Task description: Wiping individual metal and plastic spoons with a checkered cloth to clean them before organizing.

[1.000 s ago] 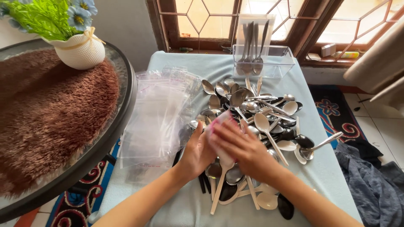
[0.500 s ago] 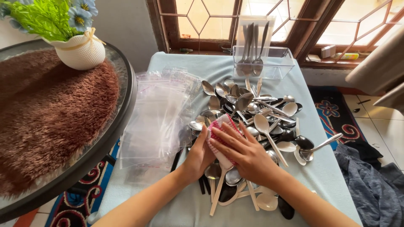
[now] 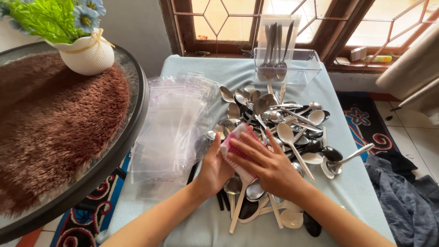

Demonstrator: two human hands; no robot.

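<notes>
My left hand [image 3: 212, 170] and my right hand [image 3: 267, 165] meet over the near edge of a pile of spoons [image 3: 286, 120]. Between them is a pink and white cloth [image 3: 232, 142]. The left hand cups it from the left with the thumb up. Fingers of the right hand lie spread across its top. A cream spoon handle [image 3: 237, 208] sticks out below the hands toward me; whether it is inside the cloth is hidden. The pile mixes metal, cream and black spoons on a table with a pale blue cover [image 3: 352, 183].
A stack of clear plastic bags [image 3: 171, 123] lies left of the spoons. A clear box [image 3: 304, 68] with upright spoons stands at the table's far end under a window. A round glass table [image 3: 137, 114] with a brown mat and a white flower vase [image 3: 89, 55] is at left. Grey fabric [image 3: 407, 201] lies on the floor at right.
Both hands have shifted slightly down and left with the pink cloth, and the right fingers have slid across it. The spoon pile and bags have not moved.
</notes>
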